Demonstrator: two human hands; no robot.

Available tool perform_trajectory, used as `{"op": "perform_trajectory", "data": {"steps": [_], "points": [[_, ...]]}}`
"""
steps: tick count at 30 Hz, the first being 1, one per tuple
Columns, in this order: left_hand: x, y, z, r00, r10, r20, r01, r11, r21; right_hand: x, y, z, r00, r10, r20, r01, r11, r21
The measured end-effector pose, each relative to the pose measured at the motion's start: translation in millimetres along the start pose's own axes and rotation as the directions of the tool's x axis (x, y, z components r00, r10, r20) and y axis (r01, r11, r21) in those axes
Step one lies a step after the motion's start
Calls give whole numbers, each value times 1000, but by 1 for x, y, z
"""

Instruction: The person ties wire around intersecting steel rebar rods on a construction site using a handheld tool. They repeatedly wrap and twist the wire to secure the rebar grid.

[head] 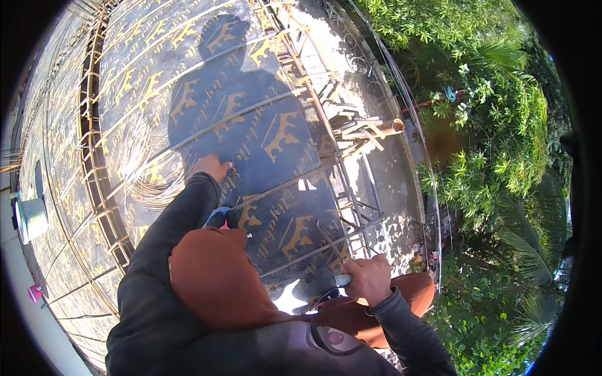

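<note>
My right hand (369, 280) is closed around a hooked metal hand tool (335, 244), its thin shaft pointing up and left over the rebar near the slab's edge. My left hand (212, 168) is low over the printed formwork panel (277, 136), beside a coil of thin tie wire (157, 183). Thin wire shows by its fingers, but whether they grip it cannot be told. Steel reinforcing bars (244, 110) cross the panel between and beyond my hands.
A long rebar cage (94, 136) lies in a slot at left. Another cage (329, 127) runs along the right edge, with short wood pieces and a tube (392, 127) beside it. A metal bucket (32, 218) stands far left. Cables and trees lie beyond the edge.
</note>
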State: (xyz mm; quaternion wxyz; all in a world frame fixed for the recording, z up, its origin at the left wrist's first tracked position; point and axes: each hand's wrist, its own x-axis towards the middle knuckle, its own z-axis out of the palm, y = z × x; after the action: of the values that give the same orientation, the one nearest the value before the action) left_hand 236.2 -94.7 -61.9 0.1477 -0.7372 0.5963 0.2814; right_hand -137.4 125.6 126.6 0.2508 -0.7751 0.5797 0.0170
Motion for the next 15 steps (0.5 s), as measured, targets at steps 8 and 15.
{"op": "perform_trajectory", "data": {"steps": [8,15], "points": [[28,5,29,980,65,186,-63,998,-16,20,-35,2,974,222,-44,-219,974,64],[51,23,-9,956,245,162,-202,949,-242,27,-55,1,902,432,-5,-427,892,150]]}}
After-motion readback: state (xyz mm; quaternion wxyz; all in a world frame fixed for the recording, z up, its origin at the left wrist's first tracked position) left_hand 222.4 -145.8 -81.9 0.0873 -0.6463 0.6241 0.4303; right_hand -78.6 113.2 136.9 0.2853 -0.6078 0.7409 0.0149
